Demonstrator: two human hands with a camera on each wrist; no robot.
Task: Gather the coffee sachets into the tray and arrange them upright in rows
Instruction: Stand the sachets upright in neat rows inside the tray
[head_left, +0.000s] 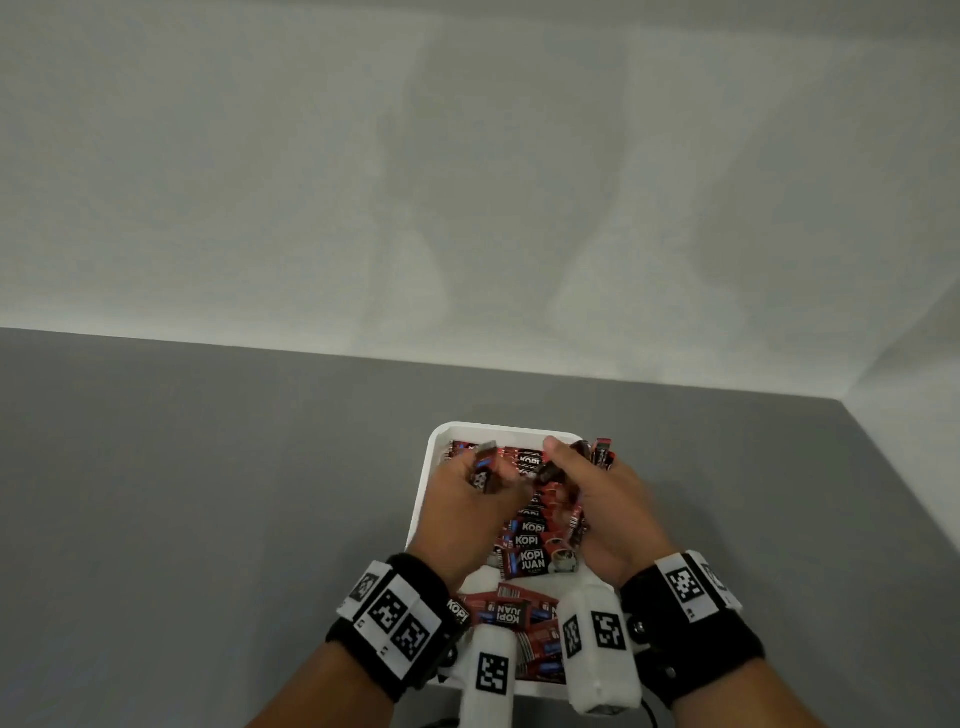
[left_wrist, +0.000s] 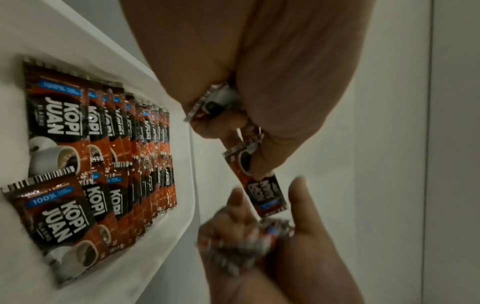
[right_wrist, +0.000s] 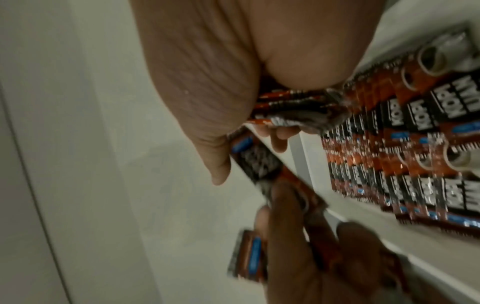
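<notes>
A white tray (head_left: 423, 499) holds red-and-black coffee sachets (head_left: 531, 540) standing in rows; the same rows (left_wrist: 109, 156) fill the left of the left wrist view. Several loose sachets (head_left: 506, 613) lie flat at the tray's near end. My left hand (head_left: 480, 470) hovers over the far part of the tray and pinches a few sachets, one sachet (left_wrist: 259, 185) sticking out towards the right hand. My right hand (head_left: 566, 462) is beside it and grips a bunch of sachets (right_wrist: 298, 111). Its thumb and finger lie close to the free end of that sachet.
The tray stands on a grey table (head_left: 208, 493) near its front edge. A pale wall (head_left: 467, 182) rises behind the table, and the table's right edge (head_left: 904, 467) runs close to the tray. White wrist-camera housings (head_left: 597, 644) hang over the tray's near end.
</notes>
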